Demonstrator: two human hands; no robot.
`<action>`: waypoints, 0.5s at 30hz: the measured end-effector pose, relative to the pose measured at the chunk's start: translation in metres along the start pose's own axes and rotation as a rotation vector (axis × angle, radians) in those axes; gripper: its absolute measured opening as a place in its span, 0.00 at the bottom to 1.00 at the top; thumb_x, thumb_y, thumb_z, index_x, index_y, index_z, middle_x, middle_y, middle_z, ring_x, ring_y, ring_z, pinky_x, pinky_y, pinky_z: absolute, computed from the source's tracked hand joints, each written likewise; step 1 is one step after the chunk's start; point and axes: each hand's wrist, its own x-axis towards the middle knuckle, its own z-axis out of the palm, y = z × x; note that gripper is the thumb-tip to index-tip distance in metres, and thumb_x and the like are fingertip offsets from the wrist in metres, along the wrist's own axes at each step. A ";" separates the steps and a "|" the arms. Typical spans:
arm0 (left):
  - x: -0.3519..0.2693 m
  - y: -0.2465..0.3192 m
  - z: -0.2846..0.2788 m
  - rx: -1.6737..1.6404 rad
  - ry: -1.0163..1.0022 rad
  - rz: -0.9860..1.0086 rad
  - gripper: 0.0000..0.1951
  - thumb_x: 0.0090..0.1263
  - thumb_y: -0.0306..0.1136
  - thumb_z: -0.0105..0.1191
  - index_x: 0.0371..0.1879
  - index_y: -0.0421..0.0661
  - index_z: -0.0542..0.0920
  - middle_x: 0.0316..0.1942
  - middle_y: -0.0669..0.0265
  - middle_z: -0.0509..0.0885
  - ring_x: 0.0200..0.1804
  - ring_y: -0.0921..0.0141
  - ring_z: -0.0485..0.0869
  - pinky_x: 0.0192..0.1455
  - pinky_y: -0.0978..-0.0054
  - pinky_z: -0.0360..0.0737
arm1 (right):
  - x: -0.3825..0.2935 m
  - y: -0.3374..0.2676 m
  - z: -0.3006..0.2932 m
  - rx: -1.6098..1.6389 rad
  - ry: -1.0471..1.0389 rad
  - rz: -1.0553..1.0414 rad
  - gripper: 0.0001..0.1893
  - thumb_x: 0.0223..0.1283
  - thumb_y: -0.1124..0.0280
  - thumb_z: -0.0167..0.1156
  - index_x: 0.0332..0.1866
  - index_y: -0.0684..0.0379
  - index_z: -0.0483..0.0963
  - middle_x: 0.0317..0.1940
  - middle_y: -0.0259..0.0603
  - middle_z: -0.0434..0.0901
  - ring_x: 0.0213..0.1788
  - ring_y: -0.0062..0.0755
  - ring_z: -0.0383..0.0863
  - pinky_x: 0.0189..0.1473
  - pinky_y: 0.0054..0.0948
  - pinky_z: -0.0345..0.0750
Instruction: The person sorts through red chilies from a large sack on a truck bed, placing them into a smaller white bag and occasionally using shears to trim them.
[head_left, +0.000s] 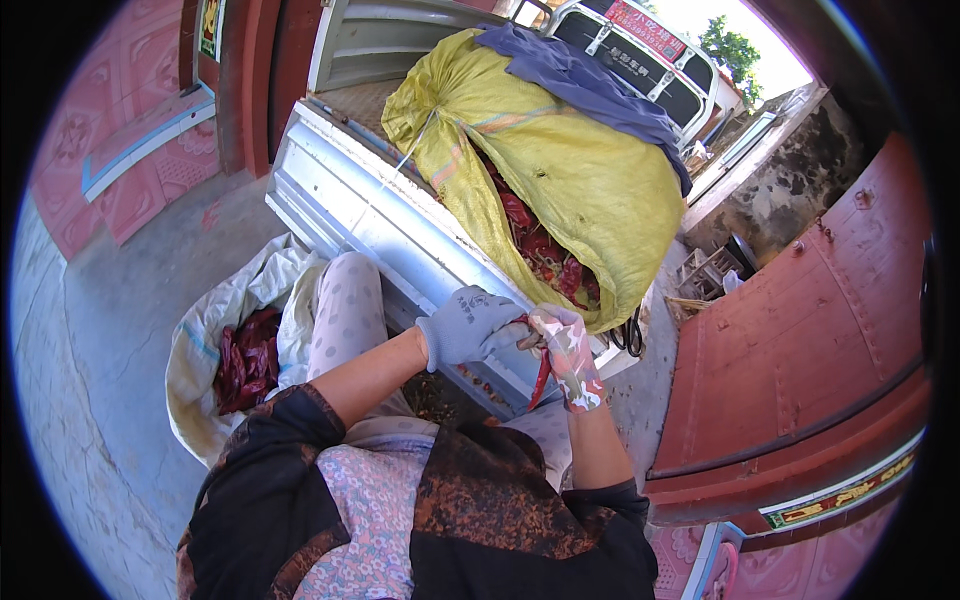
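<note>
In front of my lap, both gloved hands meet at the edge of a white metal cargo bed (420, 241). My left hand (471, 324), in a grey work glove, pinches at dried red chili by the right fingertips. From my right hand (571, 356), in a camouflage-patterned glove, a dried red chili pepper (540, 384) hangs down; fingers hide its upper end. Just beyond lies a bulging yellow woven sack (615, 202), slit along its side, with more dried chilies (534, 241) showing inside. Beside my left knee, an open white woven sack (193, 360) contains dark red chilies (249, 360).
Blue cloth (577, 86) drapes over the yellow sack, before the white-framed vehicle cab (645, 56). A red metal door (795, 322) stands at right, near a small wooden stool (705, 271). Pink tiled wall (97, 97) and concrete floor (105, 322) lie at left.
</note>
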 end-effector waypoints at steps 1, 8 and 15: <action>-0.001 0.000 0.000 0.003 0.001 0.006 0.12 0.67 0.42 0.46 0.35 0.46 0.76 0.30 0.58 0.78 0.35 0.57 0.79 0.38 0.62 0.73 | -0.004 -0.001 0.007 0.124 0.018 0.003 0.11 0.61 0.67 0.58 0.33 0.66 0.75 0.21 0.37 0.77 0.21 0.25 0.75 0.22 0.22 0.66; -0.014 -0.011 0.016 0.220 0.041 0.111 0.10 0.64 0.42 0.48 0.34 0.51 0.77 0.29 0.65 0.79 0.33 0.62 0.80 0.36 0.63 0.72 | -0.019 0.012 0.034 0.686 0.068 0.113 0.12 0.61 0.64 0.56 0.27 0.60 0.68 0.15 0.38 0.67 0.15 0.24 0.65 0.19 0.24 0.61; -0.018 -0.014 0.022 0.204 0.167 0.170 0.08 0.62 0.38 0.50 0.37 0.52 0.78 0.27 0.66 0.78 0.31 0.63 0.79 0.34 0.64 0.72 | -0.013 0.028 0.028 1.020 -0.032 0.154 0.10 0.61 0.62 0.57 0.29 0.56 0.70 0.16 0.32 0.69 0.14 0.22 0.63 0.20 0.26 0.60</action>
